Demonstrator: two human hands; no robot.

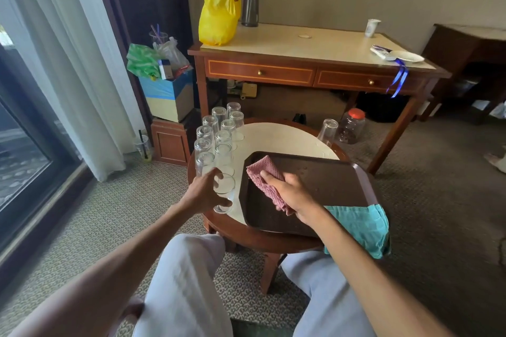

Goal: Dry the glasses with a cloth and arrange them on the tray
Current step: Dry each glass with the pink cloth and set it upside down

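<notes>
Knees (189, 268) in pale trousers face a small round worktop (273, 134), both hands busy.
At left, the left hand (204, 191) curls its fingers round the nearest glass (226, 194), at the front of two rows of upturned glasses (219, 128); the right hand (290, 191) clutches a pink cloth (262, 175) over the brown tray (328, 178).

Glasses (223, 149): twelve on the tabletop (273, 137); ten crowded at the left, one upright glass (225, 195) beside them, one lone glass (327, 131) at the far edge.
Tray (315, 180): one.
Cloths: two; a pink cloth (262, 172) and a teal cloth (361, 224).
Hands: two; left hand (204, 191), right hand (290, 191).
</notes>
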